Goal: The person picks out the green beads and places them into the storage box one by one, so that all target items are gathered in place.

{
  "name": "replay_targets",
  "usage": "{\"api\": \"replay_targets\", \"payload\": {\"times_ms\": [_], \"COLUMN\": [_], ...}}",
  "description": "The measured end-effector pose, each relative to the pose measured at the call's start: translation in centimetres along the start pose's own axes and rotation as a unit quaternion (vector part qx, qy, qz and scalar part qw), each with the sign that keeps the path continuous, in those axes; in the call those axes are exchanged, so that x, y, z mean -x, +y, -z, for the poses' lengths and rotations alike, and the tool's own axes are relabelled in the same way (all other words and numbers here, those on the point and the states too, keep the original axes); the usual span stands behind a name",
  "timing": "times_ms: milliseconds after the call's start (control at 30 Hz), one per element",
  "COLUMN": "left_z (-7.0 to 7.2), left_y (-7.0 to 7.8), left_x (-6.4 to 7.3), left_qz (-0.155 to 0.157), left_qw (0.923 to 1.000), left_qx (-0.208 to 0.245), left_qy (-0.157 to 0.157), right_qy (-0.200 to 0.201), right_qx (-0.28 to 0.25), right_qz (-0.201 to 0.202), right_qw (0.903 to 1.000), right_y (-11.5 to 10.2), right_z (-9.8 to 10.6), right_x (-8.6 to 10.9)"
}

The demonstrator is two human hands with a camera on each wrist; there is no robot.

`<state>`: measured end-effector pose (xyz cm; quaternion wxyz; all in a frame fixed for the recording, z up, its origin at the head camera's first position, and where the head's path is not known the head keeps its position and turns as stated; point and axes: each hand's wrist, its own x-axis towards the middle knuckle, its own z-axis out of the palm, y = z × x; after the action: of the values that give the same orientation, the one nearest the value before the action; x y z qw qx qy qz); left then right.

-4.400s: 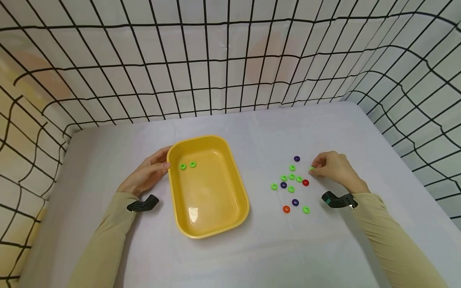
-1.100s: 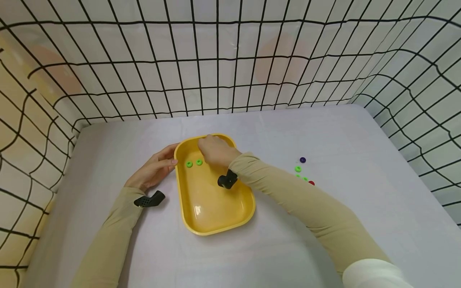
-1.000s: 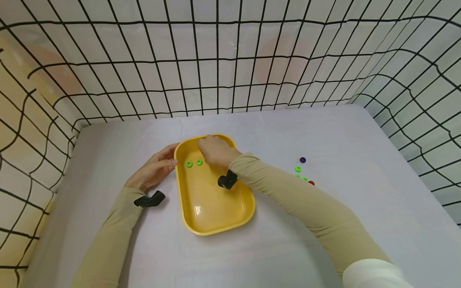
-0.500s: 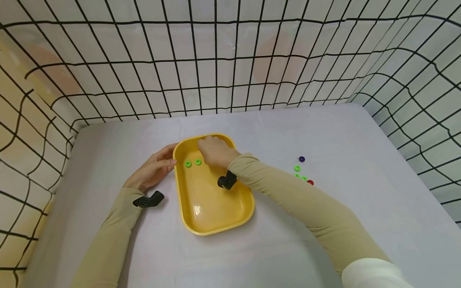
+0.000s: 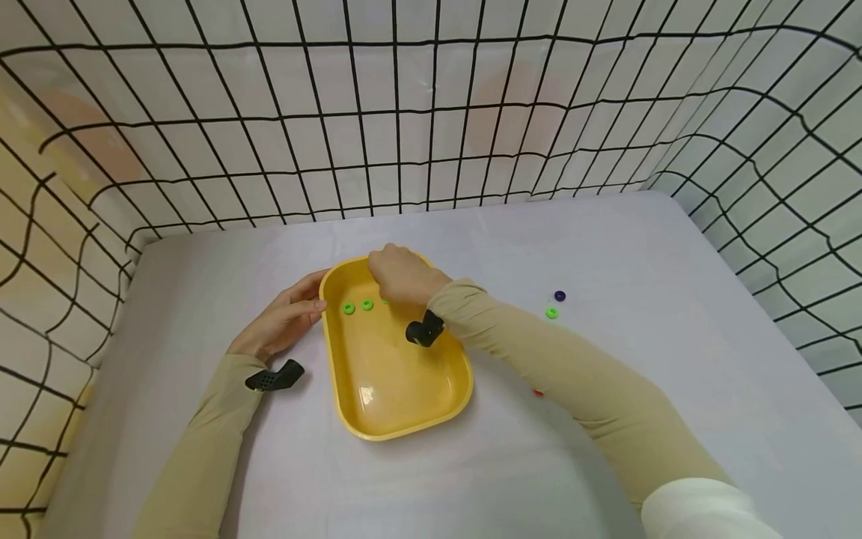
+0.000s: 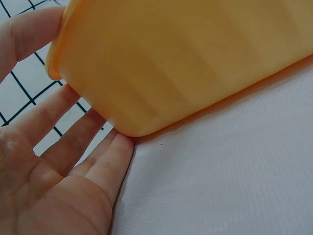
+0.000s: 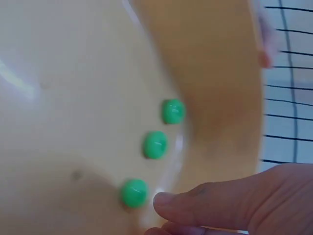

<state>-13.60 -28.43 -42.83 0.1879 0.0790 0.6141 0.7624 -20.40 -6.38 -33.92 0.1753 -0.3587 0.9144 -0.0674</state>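
My left hand (image 5: 279, 322) holds the left side of a yellow tray (image 5: 397, 382), its thumb at the rim. In the left wrist view the other fingers (image 6: 63, 142) lie against the tray's outer wall and lower edge. My right hand (image 5: 402, 275) is over the far end of the tray. Three small green ring beads lie in a row along the inner wall; the nearest bead (image 7: 134, 193) sits just beyond the right thumb (image 7: 195, 204), with a small gap between them. In the head view the right hand mostly hides that bead. No bead shows in the right hand.
On the white table right of the tray are a dark purple bead (image 5: 560, 296), a green bead (image 5: 552, 313) and a partly covered red bead (image 5: 539, 392). The right sleeve (image 5: 572, 367) crosses over that area. A black wire grid (image 5: 417, 161) surrounds the table's back and sides.
Since 4.4 seconds ago my right hand has brought a green bead from the table into the tray and let it go. Lately it has risen slightly toward the far rim. The left hand stays put.
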Motion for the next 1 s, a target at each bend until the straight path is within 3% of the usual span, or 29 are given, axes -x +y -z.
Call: {"api": "replay_targets", "payload": {"times_ms": [233, 467, 733, 1000], "left_z": [0.0, 0.0, -0.1, -0.1], "left_y": [0.2, 0.0, -0.5, 0.0], "left_x": [0.0, 0.1, 0.1, 0.2], "left_qz": [-0.001, -0.003, -0.003, -0.012], "left_qw": [1.0, 1.0, 0.9999, 0.9998], "left_qx": [0.001, 0.008, 0.013, -0.007], "left_qy": [-0.001, -0.002, -0.008, -0.012], "right_qy": [0.055, 0.128, 0.163, 0.15], "right_qx": [-0.048, -0.136, -0.139, -0.14], "right_qz": [-0.004, -0.043, -0.103, -0.135], "right_qw": [0.9973, 0.9815, 0.9714, 0.9694], "right_y": [1.8, 7.1, 13.7, 17.1], "right_z": [3.7, 5.3, 4.2, 1.2], "right_x": [1.6, 6.2, 12.3, 16.2]}}
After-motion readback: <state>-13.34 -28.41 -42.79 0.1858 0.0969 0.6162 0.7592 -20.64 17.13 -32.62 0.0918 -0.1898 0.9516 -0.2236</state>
